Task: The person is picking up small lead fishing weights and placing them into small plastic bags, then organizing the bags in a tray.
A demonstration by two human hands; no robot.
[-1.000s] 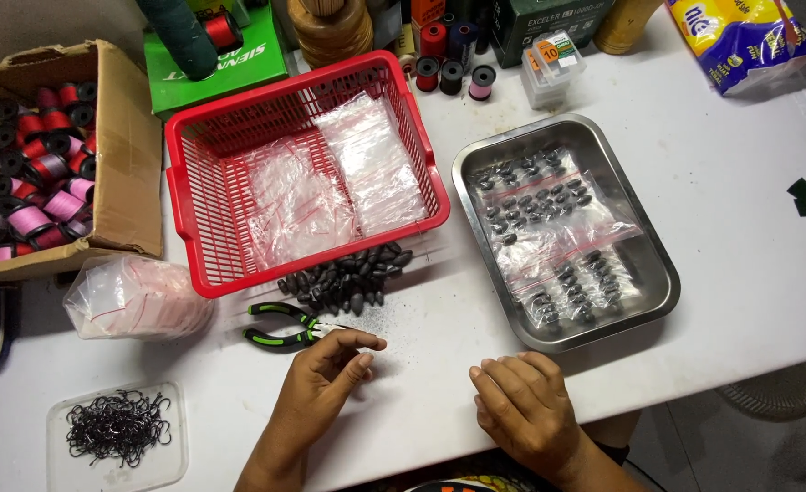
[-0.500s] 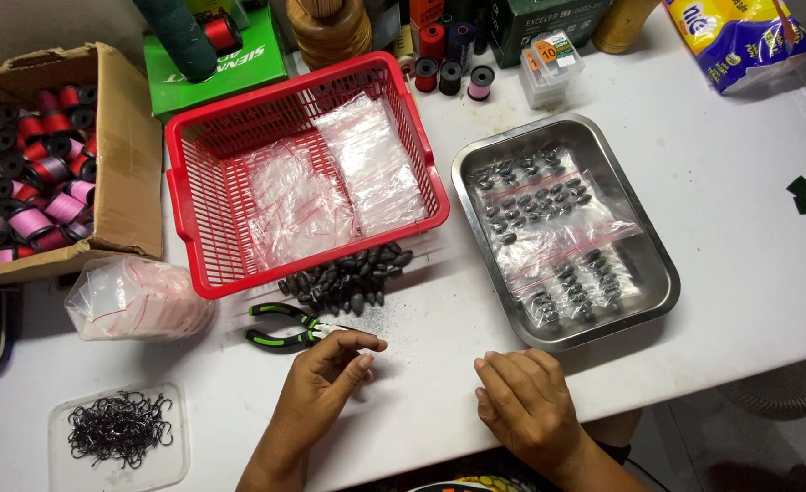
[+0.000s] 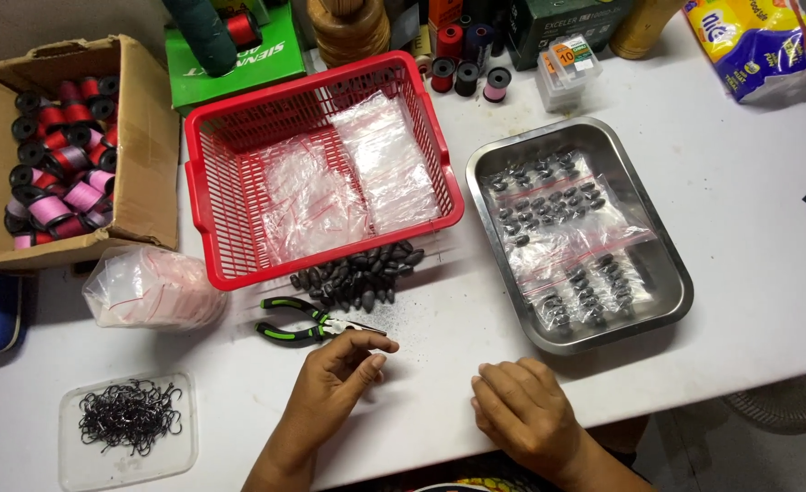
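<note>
1. Left hand [image 3: 339,374] rests on the white table [image 3: 749,273] with the wrist coming up from the near edge, fingers curled in and the tips pressed together. Can't tell if there's something tiny pinched in there, honestly.
2. That hand sits just below the green-handled pliers [image 3: 307,322], fingertips almost at the plier nose, not touching as far as I can see.
3. Right hand [image 3: 521,415] lies palm-down, fingers loosely curled under, holding nothing visible. It's well right of the pliers and apart from the left hand.
4. The pile of dark sinkers [image 3: 357,273] is just above the pliers, hugging the front edge of the red basket [image 3: 204,196], which has clear bags in it.
5. Right of the pliers, the steel tray [image 3: 672,301] holds bagged sinkers, its near corner close above the right hand.
6. Left of the pliers: a stack of clear zip bags [image 3: 153,290], and lower down a clear lid of black hooks [image 3: 130,416].
7. Open tabletop runs between the two hands and from the pliers down to the near edge.
</note>
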